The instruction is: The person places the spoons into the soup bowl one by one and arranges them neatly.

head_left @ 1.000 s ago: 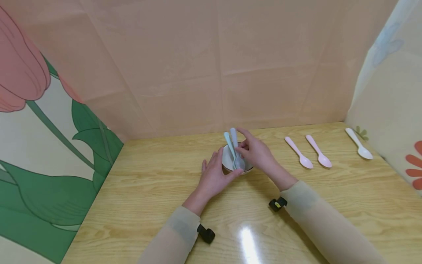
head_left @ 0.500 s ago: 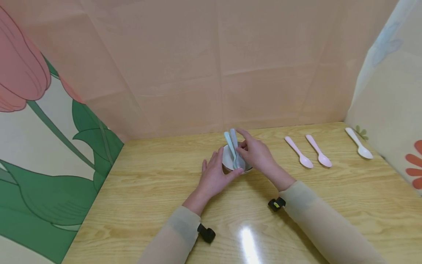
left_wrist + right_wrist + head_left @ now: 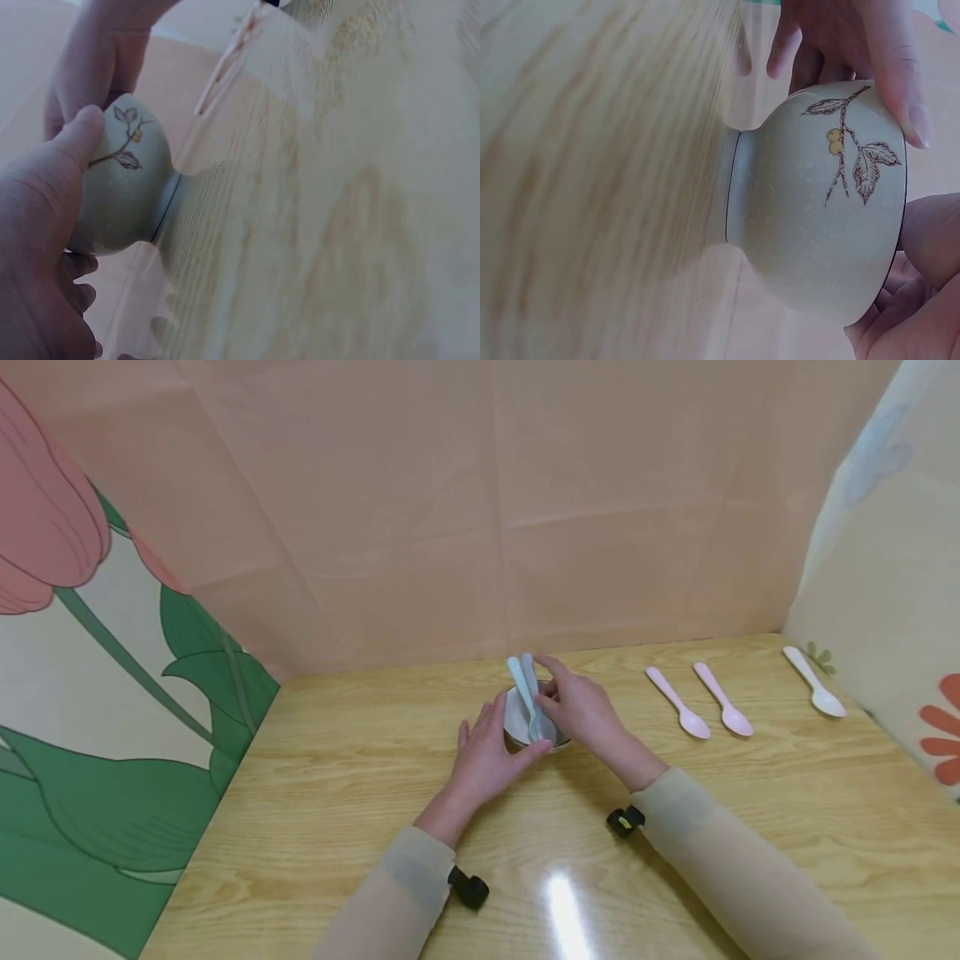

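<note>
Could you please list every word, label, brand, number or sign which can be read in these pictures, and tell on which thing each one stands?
None can be read.
Bowl: printed branch with leaves and yellow fruit, no lettering.
Light blue spoon, grey-blue spoon, pink spoons, white spoon: no lettering visible.
Right wrist camera: yellow mark, too small to read.

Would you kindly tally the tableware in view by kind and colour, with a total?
Round, pale bowl with a brown leafy-branch design: 1
Light turquoise long-handled spoon: 1
Grey-blue long-handled spoon: 1
Pale pink long-handled spoons: 2
White long-handled spoon: 1
Total: 6
</note>
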The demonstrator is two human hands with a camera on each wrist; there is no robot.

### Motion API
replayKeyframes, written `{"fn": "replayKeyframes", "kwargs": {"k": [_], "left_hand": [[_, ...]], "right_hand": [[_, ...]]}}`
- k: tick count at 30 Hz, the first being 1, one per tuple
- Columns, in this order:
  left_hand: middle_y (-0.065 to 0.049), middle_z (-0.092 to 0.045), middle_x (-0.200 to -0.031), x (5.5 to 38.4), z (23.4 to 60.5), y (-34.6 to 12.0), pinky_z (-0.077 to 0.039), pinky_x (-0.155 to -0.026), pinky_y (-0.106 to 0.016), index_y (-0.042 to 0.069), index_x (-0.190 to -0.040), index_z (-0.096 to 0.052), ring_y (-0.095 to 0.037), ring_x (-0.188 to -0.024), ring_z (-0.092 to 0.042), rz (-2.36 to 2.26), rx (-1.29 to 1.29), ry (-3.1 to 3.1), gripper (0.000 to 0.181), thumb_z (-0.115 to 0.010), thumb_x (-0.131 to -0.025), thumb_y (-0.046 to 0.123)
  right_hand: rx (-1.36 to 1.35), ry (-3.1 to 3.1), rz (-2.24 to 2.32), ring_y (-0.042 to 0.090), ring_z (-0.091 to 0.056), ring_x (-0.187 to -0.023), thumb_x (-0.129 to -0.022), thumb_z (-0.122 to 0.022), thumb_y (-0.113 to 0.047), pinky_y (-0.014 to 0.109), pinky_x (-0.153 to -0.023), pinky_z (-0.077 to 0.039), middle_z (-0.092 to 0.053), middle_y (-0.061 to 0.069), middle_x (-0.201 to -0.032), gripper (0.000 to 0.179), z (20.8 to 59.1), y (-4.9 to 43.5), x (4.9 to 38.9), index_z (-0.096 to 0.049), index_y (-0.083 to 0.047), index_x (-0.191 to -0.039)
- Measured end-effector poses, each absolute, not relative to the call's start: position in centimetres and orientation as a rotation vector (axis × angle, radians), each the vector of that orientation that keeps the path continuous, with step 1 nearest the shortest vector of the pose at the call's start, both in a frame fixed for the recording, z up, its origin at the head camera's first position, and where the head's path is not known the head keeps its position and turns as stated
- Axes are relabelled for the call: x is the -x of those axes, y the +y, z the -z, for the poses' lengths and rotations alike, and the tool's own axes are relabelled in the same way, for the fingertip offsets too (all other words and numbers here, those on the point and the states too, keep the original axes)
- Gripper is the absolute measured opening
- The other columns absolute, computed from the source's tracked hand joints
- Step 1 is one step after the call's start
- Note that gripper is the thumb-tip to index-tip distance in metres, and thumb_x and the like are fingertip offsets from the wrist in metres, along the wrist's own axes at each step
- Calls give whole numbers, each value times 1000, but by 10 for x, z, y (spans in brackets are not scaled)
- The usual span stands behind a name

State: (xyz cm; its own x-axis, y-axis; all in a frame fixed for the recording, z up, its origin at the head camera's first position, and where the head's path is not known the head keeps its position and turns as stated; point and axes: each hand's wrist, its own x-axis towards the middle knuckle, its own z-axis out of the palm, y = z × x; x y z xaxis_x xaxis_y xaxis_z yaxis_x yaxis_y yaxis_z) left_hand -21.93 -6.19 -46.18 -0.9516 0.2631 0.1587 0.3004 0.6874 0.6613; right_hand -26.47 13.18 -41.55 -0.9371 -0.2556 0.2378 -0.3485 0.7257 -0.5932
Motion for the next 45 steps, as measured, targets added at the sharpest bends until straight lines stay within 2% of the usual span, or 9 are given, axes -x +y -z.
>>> {"fn": "replayKeyframes", "kwargs": {"k": [10,16,21,23,29,45], "left_hand": [[-6,-42,-174,220,462,-62,-6,-129,-73,22,-177,-21,-36,-167,-22,1152,477,-2812,101,-73,-101,65],[-5,-46,-172,219,461,-62,-7,-129,-73,21,-176,-23,-37,-167,-23,1143,487,-2809,101,-74,-101,64],[-6,-48,-170,219,461,-62,-8,-128,-74,21,-176,-24,-38,-166,-24,1140,491,-2794,101,-74,-100,65],[-6,-48,-171,219,461,-61,-8,-128,-74,22,-176,-25,-38,-166,-25,1140,489,-2792,101,-74,-100,66],[-6,-44,-173,220,463,-61,-9,-129,-73,22,-176,-25,-37,-165,-26,1111,481,-2798,103,-71,-98,72],[-6,-42,-174,222,464,-57,-8,-130,-69,20,-175,-26,-36,-166,-25,1108,478,-2800,106,-72,-96,74]], "right_hand": [[-501,-2809,-974,32,-75,-90,-105,-75,-7,50,-77,-62,-79,19,-108,68,414,132,265,-45,-6,-166],[-465,-2813,-1127,33,-74,-97,-107,-73,-8,48,-80,-62,-76,20,-113,65,410,140,268,-46,-6,-165],[-428,-2788,-1212,30,-76,-93,-109,-72,-14,42,-75,-61,-77,20,-118,60,402,151,270,-48,-6,-164],[-407,-2776,-1222,28,-76,-89,-109,-72,-17,39,-72,-60,-77,19,-119,60,398,157,270,-50,-7,-164],[-347,-2746,-1198,32,-77,-92,-109,-73,-21,39,-73,-59,-77,19,-120,59,389,179,269,-52,-6,-162],[-234,-2775,-1102,35,-76,-96,-110,-72,-29,36,-69,-55,-74,23,-127,66,381,243,264,-46,-3,-165]]}}
